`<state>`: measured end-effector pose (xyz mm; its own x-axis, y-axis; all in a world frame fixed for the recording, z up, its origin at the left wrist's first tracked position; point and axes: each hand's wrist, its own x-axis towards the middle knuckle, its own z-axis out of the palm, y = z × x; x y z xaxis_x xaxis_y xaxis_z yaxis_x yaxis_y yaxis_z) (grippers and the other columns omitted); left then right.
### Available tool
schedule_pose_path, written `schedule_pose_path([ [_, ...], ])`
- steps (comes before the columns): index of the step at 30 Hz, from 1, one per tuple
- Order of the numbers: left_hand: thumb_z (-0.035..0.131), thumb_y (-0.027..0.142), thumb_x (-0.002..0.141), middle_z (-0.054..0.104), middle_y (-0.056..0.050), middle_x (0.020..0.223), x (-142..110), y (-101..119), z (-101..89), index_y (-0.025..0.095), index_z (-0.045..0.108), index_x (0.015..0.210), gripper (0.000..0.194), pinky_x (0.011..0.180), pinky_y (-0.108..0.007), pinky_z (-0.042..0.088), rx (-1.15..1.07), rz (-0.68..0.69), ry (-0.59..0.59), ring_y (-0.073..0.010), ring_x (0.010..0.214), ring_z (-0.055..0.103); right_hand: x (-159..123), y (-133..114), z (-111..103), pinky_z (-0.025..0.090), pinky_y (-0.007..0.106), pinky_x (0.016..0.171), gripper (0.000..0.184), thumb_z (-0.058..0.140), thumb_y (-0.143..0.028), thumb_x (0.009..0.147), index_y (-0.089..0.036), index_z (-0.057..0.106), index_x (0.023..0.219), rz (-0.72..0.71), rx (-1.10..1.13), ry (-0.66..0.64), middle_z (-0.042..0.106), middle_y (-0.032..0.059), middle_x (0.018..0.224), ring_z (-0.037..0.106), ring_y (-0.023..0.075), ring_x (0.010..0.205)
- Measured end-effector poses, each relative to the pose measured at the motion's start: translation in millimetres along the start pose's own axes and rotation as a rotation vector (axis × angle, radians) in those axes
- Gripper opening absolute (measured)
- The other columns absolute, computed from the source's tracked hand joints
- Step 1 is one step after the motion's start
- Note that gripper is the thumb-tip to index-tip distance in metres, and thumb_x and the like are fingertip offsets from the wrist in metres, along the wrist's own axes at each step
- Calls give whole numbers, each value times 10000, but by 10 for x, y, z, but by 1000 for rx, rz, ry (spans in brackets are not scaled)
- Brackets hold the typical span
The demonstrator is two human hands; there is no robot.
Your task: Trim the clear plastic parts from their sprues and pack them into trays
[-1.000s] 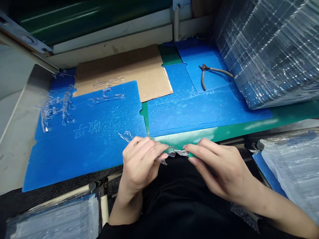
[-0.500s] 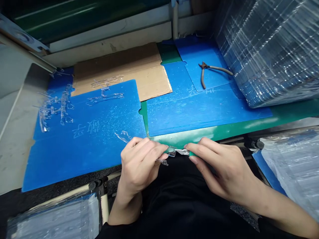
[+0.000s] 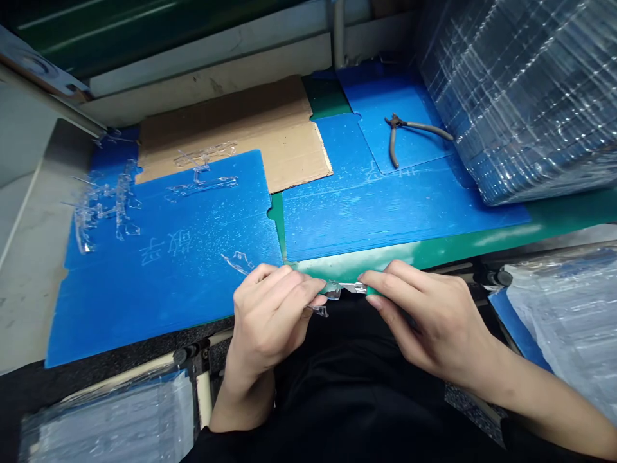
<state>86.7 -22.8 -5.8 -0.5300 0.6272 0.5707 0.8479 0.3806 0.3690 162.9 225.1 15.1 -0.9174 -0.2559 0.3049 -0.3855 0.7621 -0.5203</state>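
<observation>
My left hand [image 3: 270, 318] and my right hand [image 3: 427, 318] meet at the near edge of the bench, both pinched on one small clear plastic part [image 3: 337, 290] held between them. The left fingers curl round its left end, and a clear bit pokes out below them. My right thumb and forefinger grip its right end. A loose clear plastic scrap [image 3: 236, 262] lies on the blue sheet [image 3: 159, 270] just left of my left hand.
Several clear plastic sprues [image 3: 103, 209] lie at the far left of the blue sheet. Cardboard [image 3: 231, 132] sits behind it. Cutting pliers [image 3: 409, 135] rest on the right blue sheet [image 3: 385, 206]. A tall stack of clear trays [image 3: 525, 90] fills the right; bagged trays [image 3: 569, 315] sit lower right.
Both hands stay pinched on the clear part with only slight shifts. The camera view has drifted a little.
</observation>
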Motion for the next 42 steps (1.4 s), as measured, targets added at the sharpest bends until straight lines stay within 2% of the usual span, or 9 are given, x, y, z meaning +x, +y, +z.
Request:
schedule_pose_path([
  [4,619,280,1109,720,-30,772,0,135,-22,189,706,1035,146,748,-366,399,-189,-61,-12,-144,666,597,7,184,42,426,306,625,200,553,-223,1140,-176,707,1257,104,-108,73,702,39,946,628,152,703],
  [7,605,319,1115,706,-34,776,-17,181,11,202,710,1083,160,728,-355,418,-348,-144,3,-160,687,615,-7,258,50,488,307,711,213,563,-210,1141,-175,686,1311,123,-6,72,713,50,1008,666,170,790],
  [11,528,504,1131,644,-21,756,-59,194,168,206,654,1152,325,647,-314,439,-712,-363,24,-151,640,577,-26,166,67,538,343,907,283,522,-151,1143,-167,609,1412,85,175,88,722,99,1173,692,215,1046],
  [15,474,506,1146,610,-15,763,-76,244,343,210,614,1055,340,612,-276,436,-949,-411,101,-131,644,549,-45,21,122,553,321,887,303,487,-113,1135,-182,578,1417,16,284,87,699,82,1119,669,193,997],
  [21,470,507,1144,662,-35,784,-80,267,394,209,632,1043,353,565,-277,449,-925,-387,65,-149,653,623,-117,-60,148,523,273,684,374,458,-164,1158,-181,510,1527,-108,188,88,739,66,1108,700,154,843],
  [27,478,490,1142,643,-25,775,-89,259,387,212,632,998,349,560,-279,449,-920,-345,72,-137,633,603,-170,-64,109,495,257,691,484,470,-124,1150,-152,443,1633,-147,220,60,694,33,1027,666,123,829],
  [33,467,483,1144,638,-21,737,-98,260,391,207,634,982,361,558,-291,443,-917,-319,60,-141,593,588,-174,-96,53,471,262,644,430,423,-164,1177,-174,470,1604,-136,256,41,667,2,966,633,110,751],
  [38,461,522,1139,660,-35,716,-94,281,378,209,645,938,415,552,-298,462,-868,-317,67,-156,591,619,-184,-111,105,495,265,639,489,444,-133,1154,-204,453,1637,-127,285,83,701,22,1007,663,127,788],
  [42,444,514,1149,633,-22,707,-81,306,381,208,624,927,419,540,-275,459,-852,-320,76,-136,584,612,-197,-141,148,492,265,619,484,469,-132,1148,-179,470,1630,-92,262,122,684,26,973,619,124,719],
])
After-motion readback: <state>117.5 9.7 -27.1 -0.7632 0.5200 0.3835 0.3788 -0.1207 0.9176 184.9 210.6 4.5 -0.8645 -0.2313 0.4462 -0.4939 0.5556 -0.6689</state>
